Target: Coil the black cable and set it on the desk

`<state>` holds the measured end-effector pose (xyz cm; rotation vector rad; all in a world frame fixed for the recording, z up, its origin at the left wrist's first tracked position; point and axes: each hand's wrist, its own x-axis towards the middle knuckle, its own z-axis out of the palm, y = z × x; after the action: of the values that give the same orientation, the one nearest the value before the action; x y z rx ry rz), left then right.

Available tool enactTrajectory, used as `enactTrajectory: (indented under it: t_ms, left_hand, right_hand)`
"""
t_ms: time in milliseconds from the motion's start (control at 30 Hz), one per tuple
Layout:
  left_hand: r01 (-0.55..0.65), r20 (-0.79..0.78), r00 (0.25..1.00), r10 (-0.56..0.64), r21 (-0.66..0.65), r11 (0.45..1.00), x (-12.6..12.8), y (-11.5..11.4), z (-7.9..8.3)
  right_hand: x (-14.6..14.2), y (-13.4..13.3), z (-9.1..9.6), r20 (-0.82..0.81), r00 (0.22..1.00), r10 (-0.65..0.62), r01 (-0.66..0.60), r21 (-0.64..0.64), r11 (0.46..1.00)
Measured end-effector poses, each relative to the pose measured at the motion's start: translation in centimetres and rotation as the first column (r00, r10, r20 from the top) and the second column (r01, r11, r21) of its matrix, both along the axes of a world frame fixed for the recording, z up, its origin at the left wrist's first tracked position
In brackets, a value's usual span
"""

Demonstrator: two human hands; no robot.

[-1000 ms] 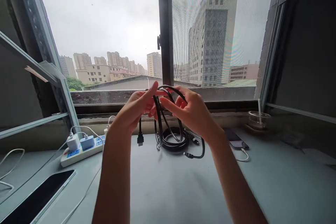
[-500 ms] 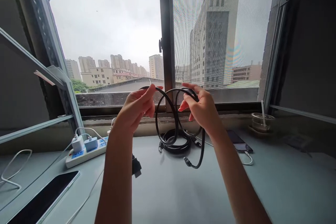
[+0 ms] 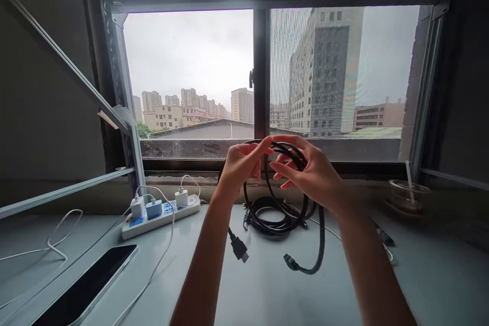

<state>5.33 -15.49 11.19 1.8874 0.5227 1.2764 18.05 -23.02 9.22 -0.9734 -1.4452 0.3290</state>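
Loops of a black HDMI cable [image 3: 321, 234] hang between my two hands above the table. My left hand [image 3: 244, 164] pinches a length of it between thumb and fingers. Close beside, my right hand [image 3: 315, 173] curls round the gathered loops, thumb and fingertips toward my left hand. One plug [image 3: 239, 248] dangles below my left wrist, and the other plug [image 3: 291, 262] hangs below my right hand at the end of a bent tail. Behind the loops, a second black cable [image 3: 269, 230] lies coiled on the table, partly covered from view.
At the left stand a white power strip [image 3: 193, 208] with chargers and a phone [image 3: 87, 282], with white cords [image 3: 153, 277] running across the table. To the right are another phone [image 3: 385, 237], partly behind my forearm, and a plastic cup [image 3: 408, 197] with a straw. A window is behind.
My hands have come closer together, and the cable's loops are gathered more tightly in my right hand. The view has shifted left and up, so the scene sits lower and further right.
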Motion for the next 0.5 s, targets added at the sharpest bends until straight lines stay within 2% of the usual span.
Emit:
enactTrajectory:
  t_ms: [133, 233, 300, 433, 500]
  left_hand:
    - [-0.064, -0.039, 0.997, 0.066, 0.04, 0.997, -1.0, 0.1, 0.4]
    - [-0.115, -0.025, 0.993, 0.118, 0.087, 0.99, -1.6, 0.3, 0.5]
    - [-0.135, -0.073, 0.987, 0.144, 0.113, 0.984, -1.8, 0.5, 0.3]
    - [-0.013, -0.294, 0.952, 0.079, 0.221, 0.975, -0.9, 1.5, -1.0]
    - [0.032, -0.332, 0.94, 0.071, 0.294, 0.955, 0.2, 2.1, -1.9]
  right_hand:
    - [1.6, -0.2, 0.0, -0.032, 0.99, -0.137, 0.136, -0.044, 0.99]
    - [2.8, -0.2, 0.0, -0.049, 0.958, -0.283, 0.28, -0.068, 0.958]
    - [3.3, -0.3, 0.0, -0.039, 0.931, -0.362, 0.359, -0.067, 0.931]
    - [3.5, -0.6, 0.0, 0.104, 0.883, -0.457, 0.452, 0.067, 0.889]
    - [3.4, -0.9, 0.1, 0.214, 0.855, -0.472, 0.445, 0.166, 0.88]
